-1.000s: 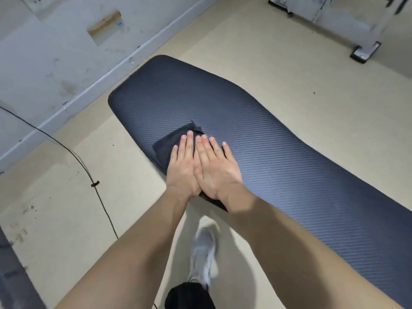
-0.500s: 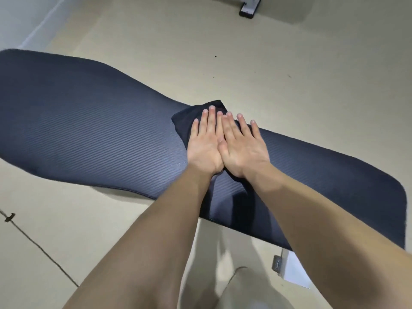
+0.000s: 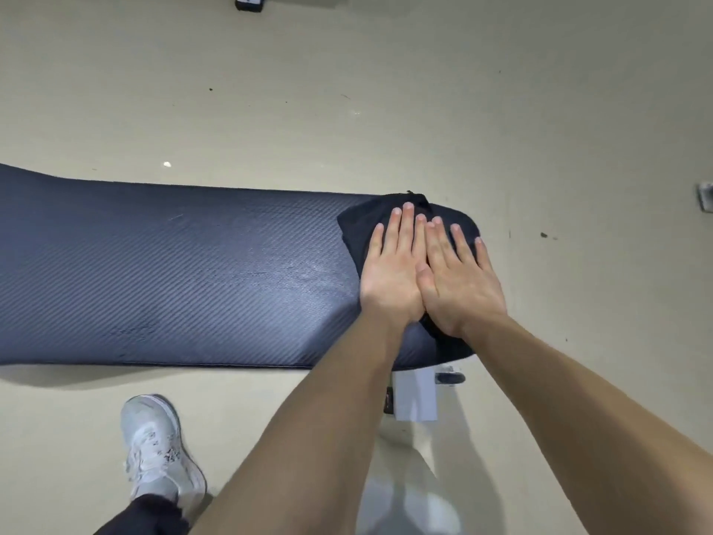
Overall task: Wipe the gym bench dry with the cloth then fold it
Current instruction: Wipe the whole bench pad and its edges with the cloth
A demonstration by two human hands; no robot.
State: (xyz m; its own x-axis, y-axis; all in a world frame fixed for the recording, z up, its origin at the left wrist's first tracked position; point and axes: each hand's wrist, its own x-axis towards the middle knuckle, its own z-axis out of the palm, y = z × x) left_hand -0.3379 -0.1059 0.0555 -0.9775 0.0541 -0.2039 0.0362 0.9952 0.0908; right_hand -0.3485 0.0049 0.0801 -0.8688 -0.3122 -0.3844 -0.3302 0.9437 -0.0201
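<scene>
The dark blue ribbed gym bench pad point(image 3: 173, 279) runs across the view from the left edge to its rounded right end. A black cloth point(image 3: 360, 229) lies flat on that right end. My left hand point(image 3: 391, 270) and my right hand point(image 3: 457, 278) press side by side on the cloth, palms down and fingers stretched out flat, thumbs touching. Most of the cloth is hidden under both palms; its far edge and left side show.
The bench's white frame foot point(image 3: 414, 393) shows under the pad's right end. My white shoe point(image 3: 158, 447) stands on the beige floor in front of the bench. A dark equipment foot point(image 3: 249, 1) sits at the top edge.
Both hands have slid the cloth along the pad from its wide part near the wall to the narrow right end. The view has swung with them, and my foot has stepped sideways.
</scene>
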